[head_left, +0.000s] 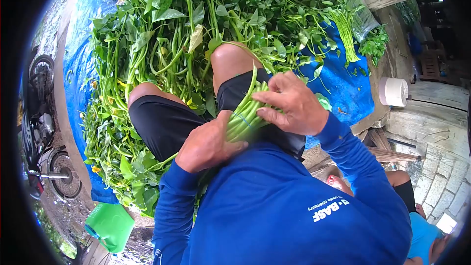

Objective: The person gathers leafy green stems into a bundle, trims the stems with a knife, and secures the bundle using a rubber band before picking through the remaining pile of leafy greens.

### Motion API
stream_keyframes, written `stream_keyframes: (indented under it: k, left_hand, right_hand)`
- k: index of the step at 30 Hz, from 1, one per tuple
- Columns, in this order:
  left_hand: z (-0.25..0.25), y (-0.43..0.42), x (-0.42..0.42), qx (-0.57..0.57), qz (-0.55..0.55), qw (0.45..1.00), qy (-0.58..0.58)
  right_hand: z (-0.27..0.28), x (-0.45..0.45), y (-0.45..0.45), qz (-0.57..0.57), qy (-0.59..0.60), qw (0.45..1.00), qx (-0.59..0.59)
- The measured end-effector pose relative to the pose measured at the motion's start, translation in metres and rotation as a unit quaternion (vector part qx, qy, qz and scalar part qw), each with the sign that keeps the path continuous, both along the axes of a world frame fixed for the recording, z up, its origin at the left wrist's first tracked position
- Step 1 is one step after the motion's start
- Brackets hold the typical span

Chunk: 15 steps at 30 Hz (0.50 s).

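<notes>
stem bundle [249, 109], one, with one blue band [243, 119], between two hands [206, 143].

The green stems [241, 119] at mid-frame look smooth with a faint sheen, the blue shirt [274, 196] and black shorts [159, 122] are soft cloth, the blue sheet [351, 93] is wrinkled, shiny plastic, the lower-left container [109, 225] smooth plastic, and the right-hand blockwork [441, 176] rough and matt.

The blue shirt [274, 206] reads "BASF"; beside it, "create chemistry".
</notes>
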<state>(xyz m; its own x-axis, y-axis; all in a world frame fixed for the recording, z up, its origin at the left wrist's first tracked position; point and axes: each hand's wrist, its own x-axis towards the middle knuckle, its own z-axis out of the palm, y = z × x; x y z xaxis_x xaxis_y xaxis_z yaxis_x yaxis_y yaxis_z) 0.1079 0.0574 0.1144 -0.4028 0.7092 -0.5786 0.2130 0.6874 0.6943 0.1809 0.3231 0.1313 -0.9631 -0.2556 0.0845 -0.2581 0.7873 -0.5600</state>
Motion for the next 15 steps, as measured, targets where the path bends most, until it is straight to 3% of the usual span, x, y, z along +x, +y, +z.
stream_keyframes:
  k: [4,8,13,15]
  left_hand:
    - [0.000,-0.001,0.007,-0.009,0.017,1.000,0.023]
    - [0.002,0.001,0.006,0.014,0.004,0.999,0.040]
    - [0.001,0.000,0.005,0.005,-0.008,0.999,0.052]
    - [-0.001,-0.002,0.005,-0.006,0.017,0.999,0.035]
  right_hand:
    - [-0.003,0.022,-0.012,-0.037,0.029,0.999,0.022]
    - [-0.010,-0.018,0.008,-0.009,0.085,0.996,-0.030]
    - [-0.018,-0.053,0.034,0.095,-0.145,0.984,-0.048]
    - [-0.010,-0.044,0.038,0.093,-0.125,0.988,0.003]
